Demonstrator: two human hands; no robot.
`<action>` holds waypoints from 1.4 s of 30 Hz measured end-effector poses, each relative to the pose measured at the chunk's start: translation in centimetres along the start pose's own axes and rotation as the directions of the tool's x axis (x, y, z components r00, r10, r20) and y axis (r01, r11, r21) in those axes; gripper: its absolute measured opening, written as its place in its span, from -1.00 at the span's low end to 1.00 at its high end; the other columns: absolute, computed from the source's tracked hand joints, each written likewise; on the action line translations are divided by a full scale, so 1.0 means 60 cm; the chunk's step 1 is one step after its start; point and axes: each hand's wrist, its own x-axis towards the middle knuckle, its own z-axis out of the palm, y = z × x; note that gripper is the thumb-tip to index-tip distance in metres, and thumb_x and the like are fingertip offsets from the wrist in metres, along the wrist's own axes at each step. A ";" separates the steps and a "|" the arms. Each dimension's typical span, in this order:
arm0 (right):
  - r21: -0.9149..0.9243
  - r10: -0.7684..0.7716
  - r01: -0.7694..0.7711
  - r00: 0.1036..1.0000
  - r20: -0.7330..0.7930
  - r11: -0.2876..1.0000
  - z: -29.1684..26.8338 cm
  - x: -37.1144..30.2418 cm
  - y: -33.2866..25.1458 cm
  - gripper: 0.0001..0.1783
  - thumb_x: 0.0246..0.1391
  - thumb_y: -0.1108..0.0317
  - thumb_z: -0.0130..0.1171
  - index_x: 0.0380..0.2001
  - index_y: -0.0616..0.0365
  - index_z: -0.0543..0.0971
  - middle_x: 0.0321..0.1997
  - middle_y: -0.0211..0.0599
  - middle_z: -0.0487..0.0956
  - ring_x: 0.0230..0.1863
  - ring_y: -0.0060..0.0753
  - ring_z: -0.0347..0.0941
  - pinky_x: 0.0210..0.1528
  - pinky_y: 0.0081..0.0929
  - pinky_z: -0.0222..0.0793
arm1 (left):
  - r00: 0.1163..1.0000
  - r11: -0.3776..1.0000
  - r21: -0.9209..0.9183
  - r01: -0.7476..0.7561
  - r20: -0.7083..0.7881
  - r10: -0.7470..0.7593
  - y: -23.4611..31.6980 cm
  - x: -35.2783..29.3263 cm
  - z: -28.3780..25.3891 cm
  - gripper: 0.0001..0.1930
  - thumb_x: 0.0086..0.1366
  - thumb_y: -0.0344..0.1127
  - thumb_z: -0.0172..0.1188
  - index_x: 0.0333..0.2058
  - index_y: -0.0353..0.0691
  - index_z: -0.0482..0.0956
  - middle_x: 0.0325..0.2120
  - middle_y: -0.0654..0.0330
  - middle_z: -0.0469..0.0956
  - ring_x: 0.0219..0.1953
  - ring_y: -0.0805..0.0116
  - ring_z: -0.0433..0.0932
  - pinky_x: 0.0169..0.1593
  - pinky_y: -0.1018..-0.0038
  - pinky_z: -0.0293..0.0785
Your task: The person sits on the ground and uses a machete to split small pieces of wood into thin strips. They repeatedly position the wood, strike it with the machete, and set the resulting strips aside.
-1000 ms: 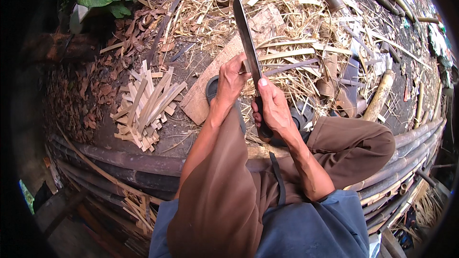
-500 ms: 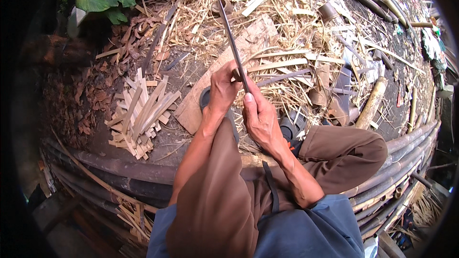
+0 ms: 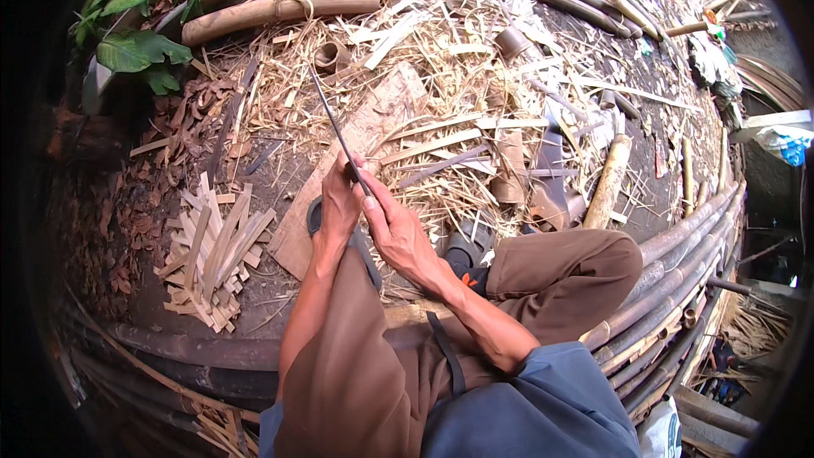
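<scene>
Leaves (image 3: pixel 127 42), green, at upper left beside a bamboo pole (image 3: pixel 280 13) lying crosswise. Stack of split slats (image 3: pixel 212 254), pale, on dark ground at left, well apart from the hands. Board (image 3: pixel 373 119), flat, running diagonally from the lower left up toward centre, under the hands. Left hand (image 3: pixel 337 203), fingers curled shut around the lower part of the blade, above the board's near end. Blade (image 3: pixel 335 131), long, thin and dark, seen edge-on, rising up and leftward from between the two hands over the board. Right hand (image 3: pixel 397 233), just beside the left and touching it, fingers closed at the blade's base; whether a handle lies inside the grip cannot be told. Shavings (image 3: pixel 458 76), straw-coloured, spread across centre. Short bamboo section (image 3: pixel 609 182) at right. Long poles (image 3: pixel 678 246) along the right edge.
</scene>
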 end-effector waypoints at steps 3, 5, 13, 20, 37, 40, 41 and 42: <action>0.029 0.048 -0.049 0.998 0.047 0.998 -0.008 -0.024 -0.046 -0.49 0.33 0.22 -0.12 0.32 -0.06 0.21 -0.38 0.18 0.56 -0.31 0.18 0.58 -0.23 -0.26 0.44 | 0.994 0.992 0.093 -0.090 -0.052 0.095 0.065 -0.005 -0.028 -0.76 0.19 -0.36 0.08 -0.16 -0.26 0.36 -0.37 0.00 0.48 -0.33 0.04 0.51 -0.23 0.28 0.44; -0.020 0.018 -0.018 0.999 0.040 1.000 -0.013 -0.029 -0.060 -0.44 0.33 0.17 -0.12 0.33 0.05 0.17 -0.53 0.08 0.51 -0.45 -0.04 0.58 -0.30 -0.29 0.41 | 0.998 0.969 0.240 -0.053 -0.015 0.058 0.098 -0.016 -0.053 -0.56 0.19 -0.33 0.15 0.03 -0.33 0.32 -0.22 -0.13 0.50 -0.17 -0.07 0.51 -0.05 0.21 0.41; 0.018 0.011 -0.012 0.999 0.053 1.000 -0.052 -0.030 -0.073 -0.34 0.34 0.12 -0.14 0.36 0.24 0.05 -0.51 0.01 0.53 -0.48 -0.17 0.51 -0.33 -0.29 0.36 | 0.965 0.915 0.319 0.248 -0.004 -0.261 0.068 -0.083 -0.143 -0.52 0.26 -0.26 0.18 0.08 -0.41 0.41 0.01 -0.18 0.48 0.06 0.03 0.49 0.15 0.27 0.37; -0.109 0.189 -0.178 0.976 0.103 0.978 0.001 0.030 0.089 -0.26 0.33 -0.02 -0.18 0.30 0.41 0.11 -0.07 0.42 0.50 0.06 0.22 0.45 0.10 -0.20 0.32 | 0.990 0.988 0.154 0.006 -0.141 0.016 0.101 -0.071 -0.102 -0.50 0.16 -0.35 0.30 0.08 -0.31 0.42 -0.08 0.01 0.50 -0.04 0.18 0.52 0.06 0.32 0.44; -0.106 0.078 -0.080 0.997 -0.029 0.991 -0.046 0.064 0.172 -0.71 -0.08 0.32 0.16 -0.33 0.33 0.52 -0.55 0.04 0.55 -0.48 -0.12 0.53 -0.35 -0.21 0.43 | 0.938 0.800 0.495 -0.338 0.246 0.244 0.099 0.092 0.040 -0.71 0.08 -0.13 0.35 -0.27 -0.12 0.57 -0.38 0.23 0.48 -0.25 0.20 0.44 -0.07 0.21 0.18; -0.184 0.043 -0.056 0.996 -0.075 0.981 -0.049 0.078 0.187 -0.72 -0.09 0.34 0.18 -0.33 0.35 0.52 -0.47 0.17 0.57 -0.34 0.14 0.58 -0.29 -0.12 0.45 | 0.933 0.733 0.578 -0.358 0.210 0.291 0.102 0.092 0.053 -0.74 0.09 -0.16 0.35 -0.27 -0.11 0.58 -0.41 0.22 0.51 -0.27 0.23 0.47 -0.07 0.21 0.18; -0.222 0.026 -0.046 0.995 -0.095 0.974 -0.046 0.078 0.193 -0.72 -0.08 0.34 0.19 -0.33 0.34 0.52 -0.50 0.14 0.57 -0.38 0.09 0.56 -0.30 -0.13 0.45 | 0.941 0.755 0.561 -0.339 0.207 0.268 0.101 0.092 0.057 -0.74 0.11 -0.18 0.34 -0.27 -0.14 0.58 -0.45 0.20 0.51 -0.33 0.23 0.48 -0.15 0.24 0.25; -0.257 0.001 -0.031 0.993 -0.114 0.966 -0.042 0.081 0.193 -0.72 -0.08 0.33 0.19 -0.34 0.33 0.52 -0.52 0.10 0.56 -0.43 0.04 0.55 -0.32 -0.15 0.44 | 0.947 0.772 0.548 -0.322 0.205 0.249 0.100 0.096 0.054 -0.75 0.12 -0.20 0.33 -0.27 -0.17 0.58 -0.49 0.18 0.51 -0.39 0.23 0.49 -0.23 0.28 0.31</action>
